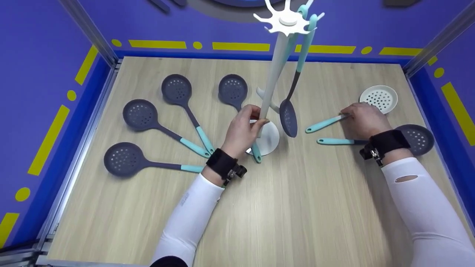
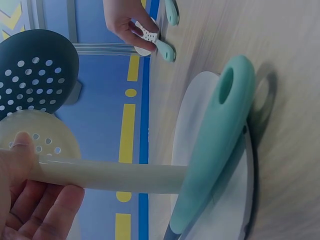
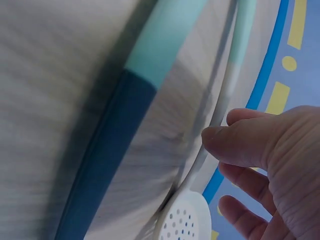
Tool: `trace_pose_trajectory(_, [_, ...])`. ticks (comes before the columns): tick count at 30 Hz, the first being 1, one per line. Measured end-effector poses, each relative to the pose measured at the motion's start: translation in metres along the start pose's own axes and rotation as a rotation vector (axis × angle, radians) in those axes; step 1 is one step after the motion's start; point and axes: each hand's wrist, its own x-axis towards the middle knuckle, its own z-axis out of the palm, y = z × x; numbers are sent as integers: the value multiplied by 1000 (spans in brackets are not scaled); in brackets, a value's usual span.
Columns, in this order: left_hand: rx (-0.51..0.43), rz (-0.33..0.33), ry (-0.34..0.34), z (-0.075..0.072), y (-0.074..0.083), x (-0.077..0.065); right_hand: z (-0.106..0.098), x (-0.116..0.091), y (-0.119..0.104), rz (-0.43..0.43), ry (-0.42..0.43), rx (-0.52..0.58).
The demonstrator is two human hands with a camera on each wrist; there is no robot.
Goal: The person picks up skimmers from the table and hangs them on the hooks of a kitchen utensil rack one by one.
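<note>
My left hand [image 1: 243, 128] grips the pole [image 1: 272, 81] of a white utensil stand low down, above its round base [image 1: 271, 139]. From the stand's hooked top [image 1: 288, 18] hang a dark skimmer [image 1: 288, 116] and a pale skimmer [image 2: 45, 127], both with turquoise handles. A dark skimmer [image 1: 232, 89] lies with its handle [image 2: 215, 145] across the base, partly hidden by the left hand. On the right, my right hand [image 1: 365, 118] pinches the neck of a white skimmer [image 3: 187, 215] between thumb and index finger. Beside it lies another dark skimmer [image 1: 415, 139], partly behind the right wrist.
Three more dark skimmers lie fanned out on the left: an upper one [image 1: 176, 89], a middle one [image 1: 140, 115] and a lower one [image 1: 124, 159]. Blue panels with yellow marks [image 1: 241, 46] enclose the wooden tabletop [image 1: 289, 207] at the back and sides.
</note>
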Motion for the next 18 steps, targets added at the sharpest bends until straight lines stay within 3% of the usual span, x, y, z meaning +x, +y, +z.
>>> trace_pose_trajectory(18, [6,-12,1,0,1,0,9,11,3,49,8,1])
